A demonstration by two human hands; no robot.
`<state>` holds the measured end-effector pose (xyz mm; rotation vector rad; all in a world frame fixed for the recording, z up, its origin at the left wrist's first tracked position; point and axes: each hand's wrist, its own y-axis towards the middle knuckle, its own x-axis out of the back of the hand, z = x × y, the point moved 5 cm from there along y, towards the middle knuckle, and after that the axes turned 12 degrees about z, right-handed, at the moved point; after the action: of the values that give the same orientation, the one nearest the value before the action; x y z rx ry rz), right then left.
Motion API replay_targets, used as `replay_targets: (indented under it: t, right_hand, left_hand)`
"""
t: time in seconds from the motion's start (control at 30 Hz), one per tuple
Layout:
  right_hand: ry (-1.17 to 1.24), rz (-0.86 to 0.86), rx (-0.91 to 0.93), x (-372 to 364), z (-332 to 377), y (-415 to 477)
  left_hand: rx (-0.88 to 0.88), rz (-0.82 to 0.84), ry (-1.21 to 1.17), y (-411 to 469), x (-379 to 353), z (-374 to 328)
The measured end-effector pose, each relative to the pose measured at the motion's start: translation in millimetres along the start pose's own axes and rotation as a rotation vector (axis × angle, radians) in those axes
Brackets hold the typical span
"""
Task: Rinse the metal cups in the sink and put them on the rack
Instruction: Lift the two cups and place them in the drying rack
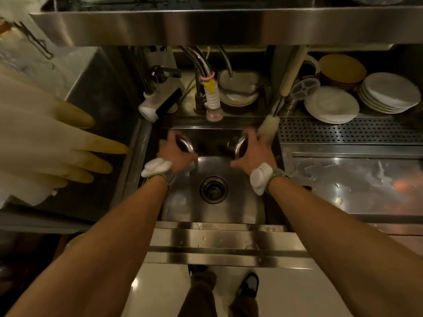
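Both hands are over the sink (229, 209), each wrapped around one metal cup. The left hand (175, 154) grips the left cup (185, 145) and the right hand (254, 154) grips the right cup (238, 146), both held above the far end of the basin, just under the faucet (212, 99). No stream of water is visible, so the rinsing looks either just begun or between passes; neither cup is on a rack yet. Both cups lie tipped on their sides, long axes roughly level, with the open mouths facing inward toward each other and slightly down. The perforated drain board (343, 131) to the right, beside stacked plates (332, 104), holds no cups.
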<state>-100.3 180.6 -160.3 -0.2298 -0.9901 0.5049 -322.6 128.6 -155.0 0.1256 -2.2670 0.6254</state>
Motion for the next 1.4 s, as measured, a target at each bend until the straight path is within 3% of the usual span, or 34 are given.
replay_targets:
  t: [0.07,0.1,0.17,0.27,0.33,0.37,0.43,0.47,0.5,0.57,0.67,0.73,0.8,0.83,0.9,1.0,1.07,1.2,1.4]
  right_hand:
    - [-0.174,0.297,-0.043,-35.6,-11.5,-3.3]
    - [-0.228,0.321,-0.046,-42.0,-15.5,-4.5]
    - [-0.124,0.212,-0.026,-30.8,-10.8,-2.4]
    - [0.012,-0.079,0.019,5.0,2.9,0.5]
    - [0.0,-0.175,0.018,9.4,4.3,-1.9]
    - [-0.043,-0.106,0.016,1.7,3.2,-4.0]
    - [-0.205,0.209,-0.018,-31.5,-5.5,-7.2]
    - [-0.257,0.305,-0.041,-42.1,-11.5,-8.5]
    - [-0.263,0.308,-0.045,-44.2,-13.2,-9.3]
    - [-0.16,0.178,-0.028,-31.1,-7.7,-7.6]
    - [-0.011,-0.12,0.045,1.5,5.9,-4.0]
    - [-0.014,-0.117,0.049,2.5,6.3,-3.3]
    - [-0.201,0.15,0.004,-18.7,-1.3,-3.1]
    - [-0.289,0.251,-0.011,-31.7,-6.7,-5.9]
    - [-0.273,0.213,0.003,-33.8,-9.9,-8.8]
    - [-0.059,-0.055,0.021,-7.9,-4.3,-8.9]
    - [-0.026,-0.153,0.02,-1.1,-4.0,-8.7]
    - [-0.253,0.215,-0.062,-33.4,-18.2,-9.3]
    - [-0.244,0.161,0.013,-2.1,5.7,-21.7]
  left_hand:
    - [-0.003,0.279,0.371,-8.4,-32.0,6.5]
    - [-0.028,0.305,0.456,-10.0,-39.5,5.9]
    - [-0.016,0.177,0.263,-8.2,-28.9,0.7]
    - [-0.027,-0.19,-0.093,-5.3,10.0,-12.0]
    - [-0.066,-0.259,-0.136,-6.0,17.9,-10.6]
    - [-0.078,-0.156,-0.062,-7.6,11.2,-9.2]
    - [-0.044,0.224,0.295,-9.8,-20.1,1.8]
    - [-0.024,0.334,0.423,-12.5,-32.1,8.5]
    - [-0.043,0.341,0.465,-13.2,-37.9,11.8]
    - [-0.04,0.208,0.298,-14.2,-30.3,6.5]
    - [-0.06,-0.132,0.04,-9.5,7.8,-10.3]
    - [-0.047,-0.064,0.07,-7.5,11.8,-12.9]
    - [-0.021,0.229,0.39,-9.8,-10.7,-9.7]
    - [-0.027,0.289,0.502,-13.7,-22.7,-3.2]
    - [-0.056,0.209,0.38,-16.1,-24.0,-5.7]
    - [-0.063,-0.089,0.043,-14.4,0.0,-15.7]
    - [-0.088,-0.156,-0.006,-11.4,7.3,-18.0]
    - [-0.041,0.323,0.418,-13.7,-34.3,-3.2]
    - [-0.05,0.264,0.425,-34.5,-16.5,-32.7]
